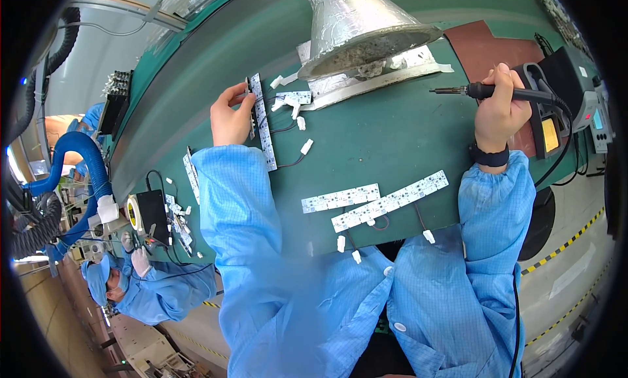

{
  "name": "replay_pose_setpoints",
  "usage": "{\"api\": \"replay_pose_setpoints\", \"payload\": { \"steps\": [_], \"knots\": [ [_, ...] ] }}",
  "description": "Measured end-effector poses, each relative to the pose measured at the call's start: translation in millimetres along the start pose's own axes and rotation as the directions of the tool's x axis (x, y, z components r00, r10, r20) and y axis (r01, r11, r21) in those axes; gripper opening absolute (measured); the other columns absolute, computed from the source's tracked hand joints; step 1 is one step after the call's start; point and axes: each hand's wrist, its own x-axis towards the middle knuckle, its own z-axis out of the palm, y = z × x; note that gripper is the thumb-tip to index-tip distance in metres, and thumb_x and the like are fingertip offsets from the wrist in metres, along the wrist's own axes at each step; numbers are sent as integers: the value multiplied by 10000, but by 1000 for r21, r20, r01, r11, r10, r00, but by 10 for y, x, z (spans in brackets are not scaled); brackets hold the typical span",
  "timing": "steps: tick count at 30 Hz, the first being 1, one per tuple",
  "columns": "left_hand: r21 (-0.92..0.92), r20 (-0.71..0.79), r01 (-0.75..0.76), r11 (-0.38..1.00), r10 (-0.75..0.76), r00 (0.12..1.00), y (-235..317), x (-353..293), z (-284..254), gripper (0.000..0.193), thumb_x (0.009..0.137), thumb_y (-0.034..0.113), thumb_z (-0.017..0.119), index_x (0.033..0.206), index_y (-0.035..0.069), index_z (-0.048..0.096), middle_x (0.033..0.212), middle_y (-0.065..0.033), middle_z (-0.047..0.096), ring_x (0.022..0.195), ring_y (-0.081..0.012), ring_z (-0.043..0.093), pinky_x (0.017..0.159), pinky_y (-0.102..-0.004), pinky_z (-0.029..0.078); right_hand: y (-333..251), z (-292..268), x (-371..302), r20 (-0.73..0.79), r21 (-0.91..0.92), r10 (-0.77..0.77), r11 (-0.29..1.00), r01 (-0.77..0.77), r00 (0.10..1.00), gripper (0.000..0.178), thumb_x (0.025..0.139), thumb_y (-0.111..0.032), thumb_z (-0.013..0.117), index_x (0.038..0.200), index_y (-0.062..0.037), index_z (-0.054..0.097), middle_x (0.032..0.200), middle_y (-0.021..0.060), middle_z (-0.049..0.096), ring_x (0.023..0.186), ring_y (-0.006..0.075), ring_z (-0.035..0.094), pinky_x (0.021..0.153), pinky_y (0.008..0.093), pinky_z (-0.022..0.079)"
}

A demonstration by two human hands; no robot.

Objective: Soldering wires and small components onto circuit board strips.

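My right hand (502, 111) is closed around the black handle of a soldering iron (451, 90), whose tip points left over the green mat. My left hand (233, 118) pinches a narrow circuit board strip (250, 111) that shows mostly its dark edge. Right beside it stretches another white circuit board strip (263, 126), with thin wires ending in a white connector (306, 146). A shorter board (297, 96) and several white connectors lie just right of these. Nearer to me, two white board strips (340, 198) (392, 201) overlap, their wired connectors hanging toward my lap.
A foil-wrapped funnel hood (366, 34) stands over a white base at the far middle. At right are a soldering station (596, 119), a yellow sponge (549, 134) and a brown mat (487, 49). A co-worker (150, 286) sits at left near a blue hose (88, 159).
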Motion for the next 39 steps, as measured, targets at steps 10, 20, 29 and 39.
{"api": "replay_pose_setpoints", "payload": {
  "steps": [10,20,29,39],
  "knots": [
    [31,122,154,988,-156,980,246,-381,-154,458,859,175,689,1253,-19,559,996,-112,657,826,-149,637,702,-283,514,-17,-23,10,-2,-6,-8,1000,8,1000,305,941,-126,535,674,21,540,660,20,538,625,74,457,569,226,359],
    [-184,23,145,972,-143,989,114,-536,-173,399,852,109,691,1216,-14,582,958,-77,626,779,-115,581,668,-261,508,1,-30,4,-1,7,-3,1000,3,1000,300,939,-123,539,679,26,542,660,16,541,621,74,461,568,224,363],
    [66,-85,-34,997,39,996,347,-730,-163,307,873,113,656,1166,26,625,1002,-82,608,802,-162,594,720,-305,509,-11,-25,-2,-3,-4,-1,1000,1,1000,296,934,-118,544,672,21,541,655,14,541,610,70,461,558,224,362],
    [45,651,-481,876,340,679,1165,-1530,-97,352,754,95,726,1090,36,639,971,-126,598,912,-332,575,790,-387,479,75,-48,41,7,32,-42,999,42,999,305,920,-117,558,651,26,547,651,41,560,583,80,476,522,223,374]
  ]
}}
